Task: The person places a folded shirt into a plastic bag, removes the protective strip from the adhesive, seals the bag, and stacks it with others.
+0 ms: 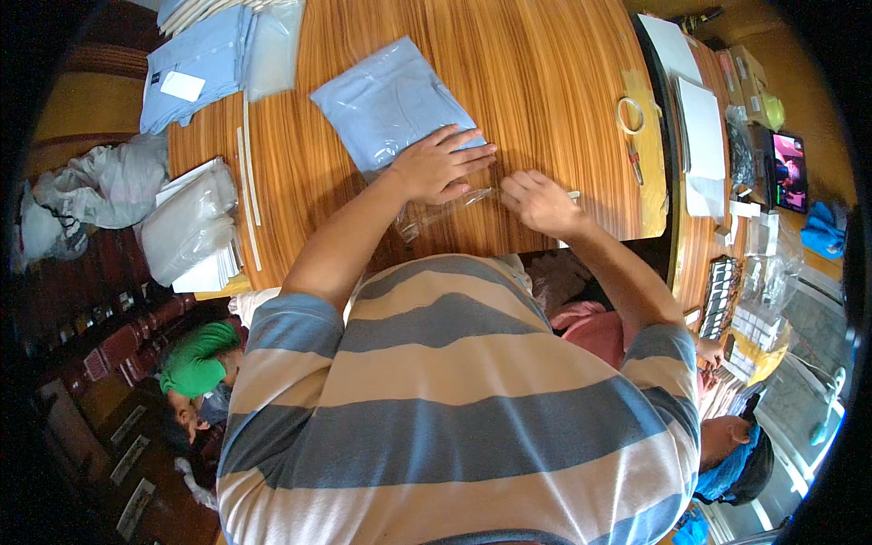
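A folded light-blue garment in a clear plastic bag [386, 102] lies on the wooden table [536, 73]. My left hand [440, 165] presses flat on the bag's near corner, fingers spread toward the right. The bag's clear open flap [445, 211] trails toward me below that hand. My right hand [538, 202] pinches something small and pale at the flap's right end; I cannot tell exactly what it is.
A stack of clear bags [186, 227] and thin white strips [247, 173] lie at the left. More folded blue garments [195, 64] sit far left. A tape roll [630, 114], white papers [701, 136] and a small screen [788, 171] are right. Two people sit low nearby.
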Motion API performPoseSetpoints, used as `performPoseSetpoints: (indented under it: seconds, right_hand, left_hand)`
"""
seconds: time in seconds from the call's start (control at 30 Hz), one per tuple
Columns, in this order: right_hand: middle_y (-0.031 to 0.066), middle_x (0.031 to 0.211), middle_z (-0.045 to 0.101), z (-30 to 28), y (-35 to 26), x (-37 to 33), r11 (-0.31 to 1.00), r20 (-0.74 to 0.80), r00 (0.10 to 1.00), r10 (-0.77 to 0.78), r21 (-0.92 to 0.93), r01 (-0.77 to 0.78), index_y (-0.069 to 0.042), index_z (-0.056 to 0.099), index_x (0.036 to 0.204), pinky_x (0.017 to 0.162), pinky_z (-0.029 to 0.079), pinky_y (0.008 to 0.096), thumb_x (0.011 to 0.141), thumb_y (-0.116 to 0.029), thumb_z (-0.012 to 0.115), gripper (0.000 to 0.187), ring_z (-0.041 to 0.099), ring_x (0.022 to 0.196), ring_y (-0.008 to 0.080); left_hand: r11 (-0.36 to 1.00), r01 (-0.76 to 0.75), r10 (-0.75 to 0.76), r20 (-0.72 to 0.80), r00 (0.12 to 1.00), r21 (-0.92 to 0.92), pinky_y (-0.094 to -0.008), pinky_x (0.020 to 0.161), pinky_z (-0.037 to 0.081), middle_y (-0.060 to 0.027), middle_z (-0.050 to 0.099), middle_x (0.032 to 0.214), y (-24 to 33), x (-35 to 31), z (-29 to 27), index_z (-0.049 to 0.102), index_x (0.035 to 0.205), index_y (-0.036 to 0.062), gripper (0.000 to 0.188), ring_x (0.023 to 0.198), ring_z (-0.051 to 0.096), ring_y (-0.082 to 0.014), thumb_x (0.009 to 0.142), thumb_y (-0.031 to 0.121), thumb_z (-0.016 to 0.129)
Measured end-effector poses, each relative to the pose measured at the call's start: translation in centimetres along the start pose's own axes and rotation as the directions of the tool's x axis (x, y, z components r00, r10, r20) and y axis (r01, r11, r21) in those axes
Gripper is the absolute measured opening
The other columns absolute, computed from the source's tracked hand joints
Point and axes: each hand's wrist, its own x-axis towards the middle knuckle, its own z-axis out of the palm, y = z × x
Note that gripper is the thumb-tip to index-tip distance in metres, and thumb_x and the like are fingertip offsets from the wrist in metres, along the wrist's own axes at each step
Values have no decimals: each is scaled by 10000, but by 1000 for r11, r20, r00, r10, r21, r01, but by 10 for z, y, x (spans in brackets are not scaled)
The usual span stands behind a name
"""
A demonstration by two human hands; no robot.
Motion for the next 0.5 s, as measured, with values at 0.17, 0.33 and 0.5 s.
performPoseSetpoints:
  seconds: [0.17, 0.33, 0.5]
  right_hand:
    - [141, 1123, 634, -18, -9, 34, 935, -271, 919, 286, 287, -206, -32, 675, 1083, 976, 522, 458, 865, -229, 751, 304, 633, 1104, 349]
    - [149, 1149, 651, 6, 2, 42, 877, 91, 948, 305, 361, -317, -40, 666, 1104, 1006, 527, 468, 872, -252, 792, 338, 640, 1140, 360]
    - [132, 1124, 653, 23, 3, 38, 826, 173, 929, 327, 426, -370, -44, 661, 1049, 993, 524, 474, 909, -193, 735, 217, 639, 1136, 350]
  left_hand:
    - [996, -14, 7, -78, 997, -83, -523, 1296, 212, -12, 430, 1661, -2, -2, -1, 500, 1565, 155, 575, 1572, 313, -267, 1020, 327, 568]
    - [976, 107, -145, -199, 969, -188, -559, 1280, 227, -38, 403, 1678, -8, 0, -2, 526, 1536, 143, 585, 1570, 317, -300, 984, 312, 625]
    - [997, 42, -47, -85, 995, -57, -576, 1268, 234, -22, 373, 1699, 0, -10, 2, 543, 1526, 143, 597, 1579, 297, -303, 994, 403, 622]
